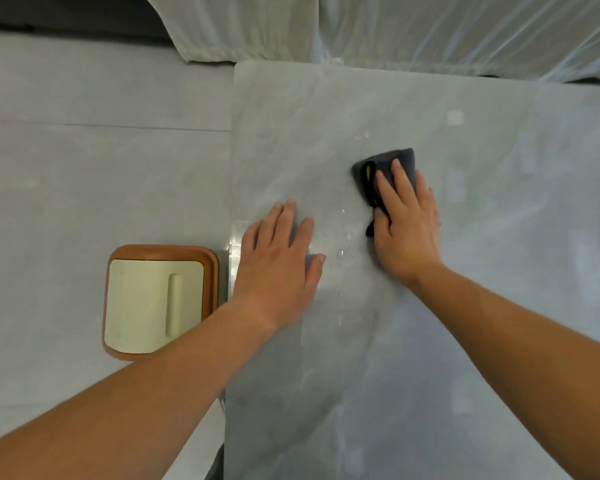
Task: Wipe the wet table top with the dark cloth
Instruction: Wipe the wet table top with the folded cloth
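Grey, marble-like stone makes up the tabletop (pixel 430 341), which fills the middle and right of the view and carries faint streaks and a pale sheen across its surface. On it, a little right of centre, lies the dark cloth (pixel 388 168), bunched into a rough wad with a small yellow tag showing on its left side. The right hand (pixel 407 223) lies flat on top of the cloth, fingers stretched forward and close together, palm pressing the fabric down against the stone; its grip is a flat press rather than a pinch, and the far end of the cloth sticks out beyond the fingertips. The left hand (pixel 279 265) rests on bare stone near the left edge of the tabletop, fingers spread apart and holding nothing. Between the two hands a scatter of water drops (pixel 342 233) glints on the surface, and a few more drops sit farther away, beyond the cloth. Both forearms are bare and reach in from the bottom of the view. Left of the tabletop, down on the pale tiled floor (pixel 84 168), stands a brown-rimmed bin (pixel 160 299) with a cream lid that has a long raised handle. Along the far side, white fabric and clear plastic sheeting (pixel 465 29) hang down behind the tabletop.
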{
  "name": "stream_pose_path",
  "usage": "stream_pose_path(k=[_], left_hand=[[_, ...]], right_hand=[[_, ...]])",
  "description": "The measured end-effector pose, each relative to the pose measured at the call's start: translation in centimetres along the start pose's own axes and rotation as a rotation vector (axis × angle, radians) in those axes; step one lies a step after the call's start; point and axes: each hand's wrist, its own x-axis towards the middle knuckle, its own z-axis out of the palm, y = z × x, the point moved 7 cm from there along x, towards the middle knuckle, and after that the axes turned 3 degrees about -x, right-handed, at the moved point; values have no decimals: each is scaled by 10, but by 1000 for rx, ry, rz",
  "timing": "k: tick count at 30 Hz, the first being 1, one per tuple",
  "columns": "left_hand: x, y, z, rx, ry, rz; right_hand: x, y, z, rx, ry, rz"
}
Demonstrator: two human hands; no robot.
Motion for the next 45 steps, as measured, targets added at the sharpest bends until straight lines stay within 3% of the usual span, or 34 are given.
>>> stream_pose_path(k=[4,10,16,18,21,23,29,34,36,41,45], left_hand=[[7,-5,-2,61,19,10],[25,-17,-11,7,41,-16],[21,-24,-6,36,68,-13],[22,-23,-7,21,79,-29],[22,-19,-9,11,85,-55],[22,-17,-8,16,92,-68],[26,-16,-7,22,160,-82],[24,-14,-7,27,152,-105],[25,-14,-8,16,163,-109],[26,-15,-4,-9,175,-99],[24,-15,-3,-24,160,-121]], right_hand=[[32,-17,-3,31,19,128],[20,-1,-3,-134,-127,-211],[89,-19,-12,-29,43,47],[78,-39,-2,-45,21,-56],[57,-44,7,-123,-79,-353],[79,-32,1,-159,-106,-416],[153,-54,-15,-69,36,-117],[105,-76,12,-180,-128,-587],[130,-74,7,-193,-116,-599],[166,-100,-1,-116,-7,-343],[116,-115,17,-163,-98,-662]])
